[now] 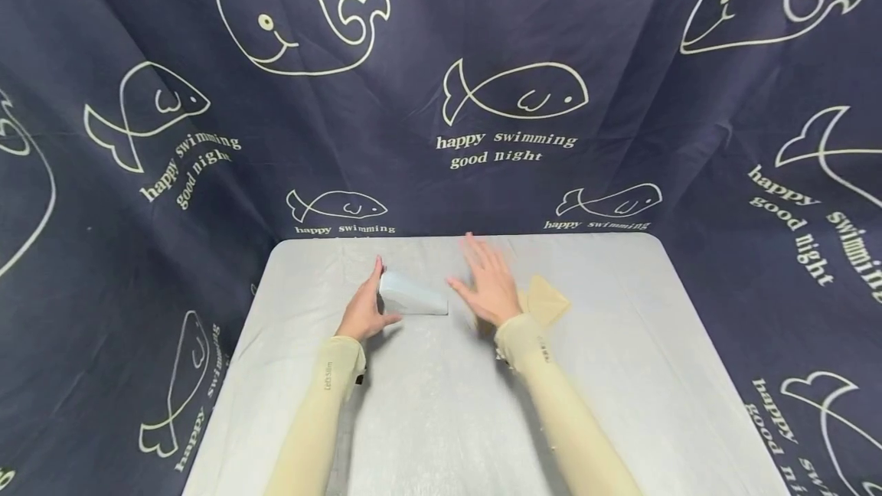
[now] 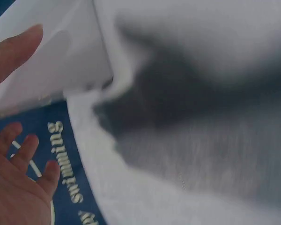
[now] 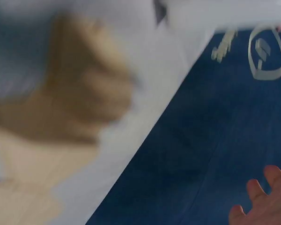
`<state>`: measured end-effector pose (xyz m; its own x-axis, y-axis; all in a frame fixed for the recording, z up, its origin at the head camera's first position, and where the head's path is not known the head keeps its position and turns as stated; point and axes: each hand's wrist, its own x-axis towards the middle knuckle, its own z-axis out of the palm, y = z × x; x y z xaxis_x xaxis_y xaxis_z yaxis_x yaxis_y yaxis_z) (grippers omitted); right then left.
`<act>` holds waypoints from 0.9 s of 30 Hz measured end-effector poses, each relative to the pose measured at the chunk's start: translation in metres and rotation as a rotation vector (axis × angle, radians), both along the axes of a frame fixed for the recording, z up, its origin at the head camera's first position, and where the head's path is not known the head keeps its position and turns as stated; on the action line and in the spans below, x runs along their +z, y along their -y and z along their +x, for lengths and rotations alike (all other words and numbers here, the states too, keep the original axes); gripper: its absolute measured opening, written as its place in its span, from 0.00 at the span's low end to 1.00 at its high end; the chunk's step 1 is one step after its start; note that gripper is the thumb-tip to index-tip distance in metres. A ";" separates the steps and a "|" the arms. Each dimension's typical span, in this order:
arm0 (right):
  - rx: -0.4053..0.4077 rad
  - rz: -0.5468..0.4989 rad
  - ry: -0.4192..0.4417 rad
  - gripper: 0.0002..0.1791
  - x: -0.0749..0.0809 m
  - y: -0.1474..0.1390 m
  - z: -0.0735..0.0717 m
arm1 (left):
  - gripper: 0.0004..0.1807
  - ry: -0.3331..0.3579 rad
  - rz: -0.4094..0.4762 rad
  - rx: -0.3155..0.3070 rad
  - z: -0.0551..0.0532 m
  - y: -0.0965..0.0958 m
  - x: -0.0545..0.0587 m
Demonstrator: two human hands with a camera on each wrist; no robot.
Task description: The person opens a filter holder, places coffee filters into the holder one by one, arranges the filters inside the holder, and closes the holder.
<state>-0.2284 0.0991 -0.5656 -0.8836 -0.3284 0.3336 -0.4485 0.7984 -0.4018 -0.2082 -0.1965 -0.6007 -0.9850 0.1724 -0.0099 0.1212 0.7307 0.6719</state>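
Note:
A pale blue-white, smooth-sided object (image 1: pixel 413 297), tapering toward the right, lies near the back of the table; its exact kind cannot be told. Around its left end is my left hand (image 1: pixel 364 311), thumb and fingers spread apart. In the left wrist view the thumb (image 2: pixel 18 51) overlaps the object's pale face (image 2: pixel 75 56), and the other fingers (image 2: pixel 25 152) stand apart below it. My right hand (image 1: pixel 492 285), blurred, has its fingers extended over a tan, flat, folded-looking piece (image 1: pixel 549 301). The hand and wrist partly hide that piece.
A light grey-white cover (image 1: pixel 441 412) lies over the table, its rounded back corners near the curtain. Dark blue curtain (image 1: pixel 413 128) with white whale and fish drawings surrounds the back and both sides. In the left wrist view a dark shadow (image 2: pixel 168 93) falls on the cover.

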 end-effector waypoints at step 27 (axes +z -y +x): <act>0.215 0.162 -0.015 0.31 -0.010 0.107 0.004 | 0.33 -0.081 0.167 0.043 -0.015 -0.010 -0.031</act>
<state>-0.2242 -0.0080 -0.5756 -0.7833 -0.5580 0.2740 -0.6195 0.7377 -0.2685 -0.2230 -0.1862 -0.6314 -0.9878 0.1227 0.0954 0.1512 0.6156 0.7734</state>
